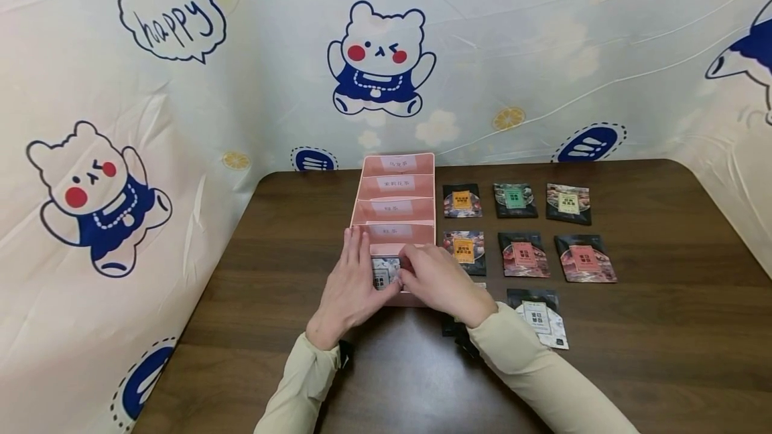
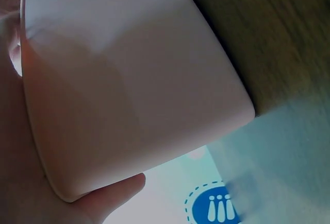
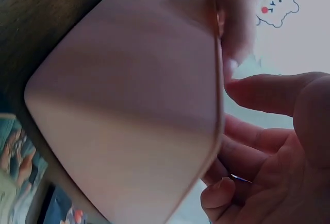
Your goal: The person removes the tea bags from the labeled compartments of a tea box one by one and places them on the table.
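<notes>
A pink divided box (image 1: 404, 300) with labelled compartments stands on the table. In its nearest compartment lies a grey-and-white tea packet (image 1: 381, 278), partly covered by both hands. My left hand (image 1: 350, 286) rests along the box's left side, fingers straight and thumb reaching over the near end. Its finger (image 2: 124, 192) shows beside the pink wall in the left wrist view. With curled fingers, my right hand (image 1: 443, 280) pinches at the packet's right edge. The right wrist view has the right hand (image 3: 278, 167) at the box's rim, but the packet is hidden there.
To the right lie several tea packets in rows: a green one (image 1: 515, 199), a red one (image 1: 523, 254), an orange one (image 1: 463, 251) and a white one (image 1: 537, 317) among them. Another is partly under the right forearm. A printed curtain (image 1: 271, 86) hangs behind the table.
</notes>
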A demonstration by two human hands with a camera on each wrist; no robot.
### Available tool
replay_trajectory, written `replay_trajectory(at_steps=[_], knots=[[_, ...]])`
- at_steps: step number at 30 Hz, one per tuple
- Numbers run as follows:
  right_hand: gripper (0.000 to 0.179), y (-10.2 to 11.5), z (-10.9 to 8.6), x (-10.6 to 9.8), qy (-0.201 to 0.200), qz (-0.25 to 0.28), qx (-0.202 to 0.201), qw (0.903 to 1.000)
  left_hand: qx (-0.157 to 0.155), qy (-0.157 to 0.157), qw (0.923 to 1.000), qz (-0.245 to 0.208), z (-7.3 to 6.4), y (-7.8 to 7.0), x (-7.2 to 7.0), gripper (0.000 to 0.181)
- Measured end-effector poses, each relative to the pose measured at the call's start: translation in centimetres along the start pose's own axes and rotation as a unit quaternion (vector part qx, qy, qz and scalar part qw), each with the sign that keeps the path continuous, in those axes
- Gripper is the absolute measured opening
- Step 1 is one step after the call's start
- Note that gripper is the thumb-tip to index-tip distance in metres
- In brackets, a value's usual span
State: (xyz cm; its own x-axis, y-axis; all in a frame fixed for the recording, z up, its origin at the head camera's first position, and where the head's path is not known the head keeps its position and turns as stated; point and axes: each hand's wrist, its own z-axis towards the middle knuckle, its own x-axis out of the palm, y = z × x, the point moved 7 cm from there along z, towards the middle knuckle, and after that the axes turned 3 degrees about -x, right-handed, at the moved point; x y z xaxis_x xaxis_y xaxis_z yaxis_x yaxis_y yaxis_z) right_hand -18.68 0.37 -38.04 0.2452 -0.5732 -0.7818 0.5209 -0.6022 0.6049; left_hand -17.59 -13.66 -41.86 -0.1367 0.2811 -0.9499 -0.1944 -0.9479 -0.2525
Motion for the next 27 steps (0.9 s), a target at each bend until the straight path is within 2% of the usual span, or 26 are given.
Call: replay_trajectory(at_steps=[5, 19, 27], knots=[[0.013, 0.1, 0.5, 0.6, -0.006, -0.015, 0.000, 0.9999, 0.027, -0.002, 0.9996, 0.003, -0.1, -0.4, -0.2, 0.086], [0.019, 0.1, 0.8, 1.3, -0.015, -0.023, -0.001, 0.9996, 0.003, 0.030, 0.9994, -0.019, -0.2, 0.0, 0.2, 0.075], [0.014, 0.3, 0.9, 1.5, -0.032, -0.031, -0.018, 0.9988, -0.007, 0.042, 0.9989, -0.021, -0.2, 0.2, 0.4, 0.072]])
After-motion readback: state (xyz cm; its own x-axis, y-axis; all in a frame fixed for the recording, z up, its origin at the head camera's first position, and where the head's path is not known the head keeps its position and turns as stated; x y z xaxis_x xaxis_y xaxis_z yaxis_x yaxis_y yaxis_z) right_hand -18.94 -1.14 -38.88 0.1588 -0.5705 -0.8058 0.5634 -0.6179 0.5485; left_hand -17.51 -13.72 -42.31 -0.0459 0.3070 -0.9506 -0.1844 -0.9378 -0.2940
